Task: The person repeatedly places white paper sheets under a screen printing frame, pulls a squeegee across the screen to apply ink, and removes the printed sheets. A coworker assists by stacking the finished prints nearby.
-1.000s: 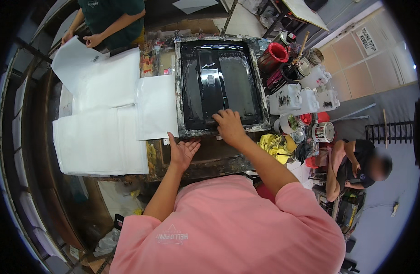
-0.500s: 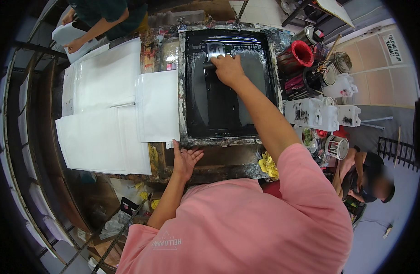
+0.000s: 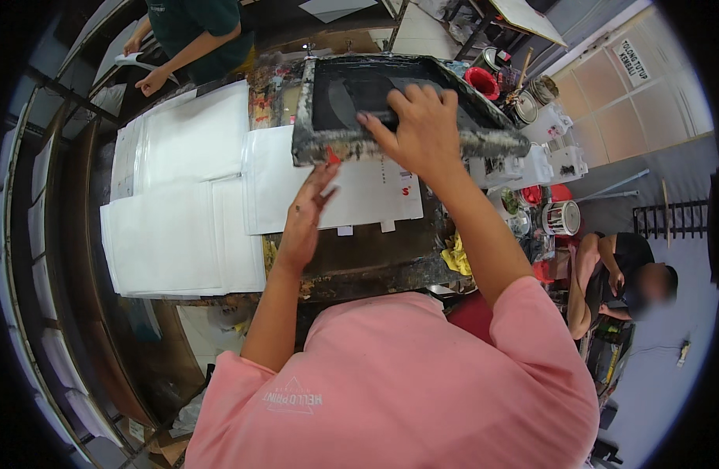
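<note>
A black screen-printing frame (image 3: 422, 148) has its near edge raised, so that it tilts up from the table. Inside it, my right hand (image 3: 424, 129) is closed over a squeegee, mostly hidden beneath the fingers; the thumb points left. At the frame's near left corner is my left hand (image 3: 306, 215), fingers stretched out and tips close against the rim beside a red tab (image 3: 332, 156); some blur hides the exact contact. Below the frame lies a white sheet (image 3: 285, 176) with a small red mark toward its right side.
White sheets (image 3: 164, 234) lie in stacks at left, with shelving (image 3: 70, 313) beyond. Paint cans, a red container (image 3: 482, 83) and a white bucket (image 3: 561, 217) line the right. A yellow cloth (image 3: 456, 256) rests near the table edge. A co-worker (image 3: 191, 35) stands far left; another person (image 3: 625, 273) sits right.
The frame's near edge has risen, exposing the sheet beneath. My right hand has come nearer with the squeegee. My left hand has moved up to the rim.
</note>
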Available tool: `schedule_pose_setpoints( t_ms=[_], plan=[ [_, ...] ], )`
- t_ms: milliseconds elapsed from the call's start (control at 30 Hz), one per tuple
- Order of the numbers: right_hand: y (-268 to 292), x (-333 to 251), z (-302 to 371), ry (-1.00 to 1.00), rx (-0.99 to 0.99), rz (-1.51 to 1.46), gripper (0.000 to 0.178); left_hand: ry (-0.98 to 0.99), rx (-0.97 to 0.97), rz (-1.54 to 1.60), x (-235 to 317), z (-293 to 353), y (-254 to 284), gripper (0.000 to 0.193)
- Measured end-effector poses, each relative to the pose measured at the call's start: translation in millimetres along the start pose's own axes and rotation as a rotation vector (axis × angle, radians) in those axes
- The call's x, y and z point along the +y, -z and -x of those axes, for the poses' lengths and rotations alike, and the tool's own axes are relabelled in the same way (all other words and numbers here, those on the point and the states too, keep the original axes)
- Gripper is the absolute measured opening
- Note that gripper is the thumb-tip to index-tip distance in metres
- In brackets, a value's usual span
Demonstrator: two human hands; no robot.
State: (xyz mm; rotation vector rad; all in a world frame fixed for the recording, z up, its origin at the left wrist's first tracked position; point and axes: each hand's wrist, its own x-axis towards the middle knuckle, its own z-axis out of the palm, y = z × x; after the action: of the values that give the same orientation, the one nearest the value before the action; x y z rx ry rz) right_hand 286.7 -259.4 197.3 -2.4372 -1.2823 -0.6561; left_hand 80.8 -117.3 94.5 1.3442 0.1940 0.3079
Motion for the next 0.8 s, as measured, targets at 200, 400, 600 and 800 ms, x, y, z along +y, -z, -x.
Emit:
schedule_pose_setpoints(
  t_ms=[200, 400, 600, 800],
  plan=[
    [2.3, 12.5, -46.6, 0.035, 0.17, -0.046, 0.057, 0.408, 0.271, -1.617, -124.6, 69.0, 71.4, 0.102],
    [13.8, 18.9, -78.0, -0.021, 0.11, -0.058, 0.063, 0.451, 0.193, -1.666, -138.4, 85.6, 71.6, 0.113],
    [7.7, 26.1, -85.3, -0.01, 0.178, -0.06, 0.064, 0.052, 0.319, -1.473, -77.5, 35.8, 41.8, 0.094],
    [9.4, 20.1, -73.2, -0.018, 0.123, -0.038, 0.065, -0.112, 0.597, -1.327, -37.4, 1.8, 88.9, 0.077]
  ],
)
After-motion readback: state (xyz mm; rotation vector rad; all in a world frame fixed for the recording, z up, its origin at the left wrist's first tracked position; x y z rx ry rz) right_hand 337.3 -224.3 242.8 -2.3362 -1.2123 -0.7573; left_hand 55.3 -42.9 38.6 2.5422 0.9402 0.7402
